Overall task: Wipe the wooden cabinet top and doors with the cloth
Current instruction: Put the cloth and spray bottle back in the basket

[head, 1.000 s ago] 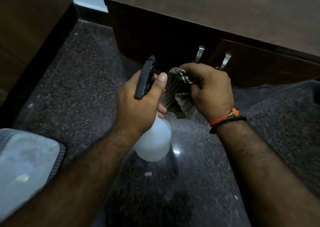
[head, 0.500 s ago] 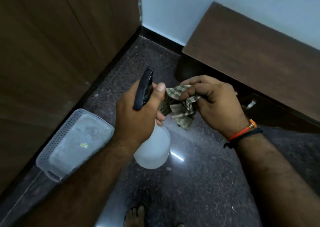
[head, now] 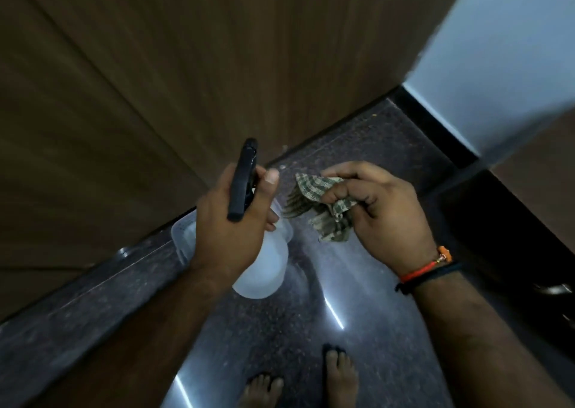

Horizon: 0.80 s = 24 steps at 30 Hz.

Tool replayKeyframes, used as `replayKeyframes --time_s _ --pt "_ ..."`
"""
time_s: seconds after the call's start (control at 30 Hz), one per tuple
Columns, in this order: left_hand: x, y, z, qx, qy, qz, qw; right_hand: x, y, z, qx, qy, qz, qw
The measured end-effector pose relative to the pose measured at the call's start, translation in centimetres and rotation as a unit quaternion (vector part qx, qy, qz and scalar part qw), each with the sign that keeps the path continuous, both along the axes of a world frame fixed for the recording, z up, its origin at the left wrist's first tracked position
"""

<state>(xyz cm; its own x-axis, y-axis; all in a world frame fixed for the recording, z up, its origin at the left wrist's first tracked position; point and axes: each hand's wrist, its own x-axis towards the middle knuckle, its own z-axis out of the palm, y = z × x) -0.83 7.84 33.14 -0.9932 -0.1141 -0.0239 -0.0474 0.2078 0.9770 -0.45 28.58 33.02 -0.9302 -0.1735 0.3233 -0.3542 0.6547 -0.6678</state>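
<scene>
My left hand (head: 231,230) grips a white spray bottle (head: 263,270) by its black trigger head (head: 242,180), nozzle pointing away from me. Just to the right, my right hand (head: 385,218) pinches a crumpled checked cloth (head: 314,205) between thumb and fingers; the cloth hangs close to the bottle's neck. The low wooden cabinet (head: 541,183) shows only at the right edge, its dark front below with a metal handle (head: 557,289). A tall wooden panel (head: 186,65) fills the upper left.
A translucent plastic basket (head: 183,239) stands on the dark speckled floor (head: 280,330) against the wooden panel, mostly hidden behind my left hand. My bare feet (head: 340,376) are at the bottom. A pale wall (head: 497,50) with black skirting is at the upper right.
My view has swung left, away from the low cabinet and onto the tall wooden panel. Both hands keep their hold; the cloth has loosened and spread a little in my right fingers.
</scene>
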Motion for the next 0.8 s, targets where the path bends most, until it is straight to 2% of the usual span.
replayKeyframes --time_s 0.3,0.47,0.7,0.8 --pt "1.8 -9.0 -7.5 -0.067 0.025 0.151 0.986 -4.5 -8.1 -8.1 0.079 -0.029 0.173 0.981" --pt "2.9 -11.8 -13.7 -0.101 0.007 0.188 0.977 -5.7 -11.6 -14.6 0.129 -0.038 0.227 0.965" --pt "2.7 -13.5 -22.3 -0.100 0.002 0.160 0.982 -8.5 -13.3 -24.3 0.238 -0.130 0.281 0.920" --pt "1.8 -13.8 -26.3 -0.081 -0.027 0.160 0.983 -10.2 -14.0 -27.6 0.270 -0.155 0.286 0.906"
